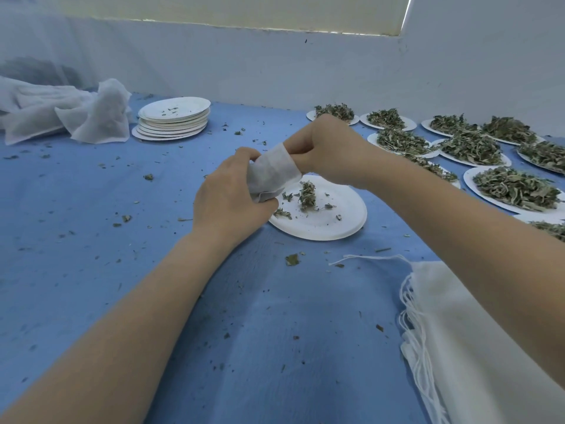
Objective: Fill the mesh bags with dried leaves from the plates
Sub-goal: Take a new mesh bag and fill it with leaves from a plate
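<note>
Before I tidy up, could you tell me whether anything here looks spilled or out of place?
Yes: dried leaf crumbs lie scattered across the blue cloth, off the plates, mostly around the near plate and the stack of used plates. Nothing looks damaged.

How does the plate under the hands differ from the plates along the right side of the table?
The plate under the hands holds only a few scraps; the plates on the right carry full heaps of dried leaves. The first lies alone, the others crowd together. All are white and round.
</note>
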